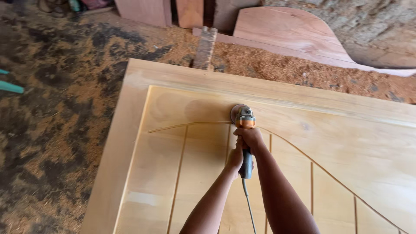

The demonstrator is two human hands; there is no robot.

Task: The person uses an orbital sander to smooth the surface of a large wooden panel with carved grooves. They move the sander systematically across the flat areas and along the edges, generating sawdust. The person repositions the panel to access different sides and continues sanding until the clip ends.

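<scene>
A pale wooden door panel lies flat, with a carved curved groove and several straight vertical grooves. An angle grinder with an orange and grey body rests its round disc on the panel, just above the top of the curved groove. My right hand grips the grinder's body just behind the head. Lower down, my left hand wraps the dark rear handle. The grey power cord trails down between my forearms.
Sawdust and shavings cover the ground to the left and behind the panel. A curved reddish board and other planks lean at the back. A rough wooden block stands beyond the panel's far edge. A teal object pokes in at far left.
</scene>
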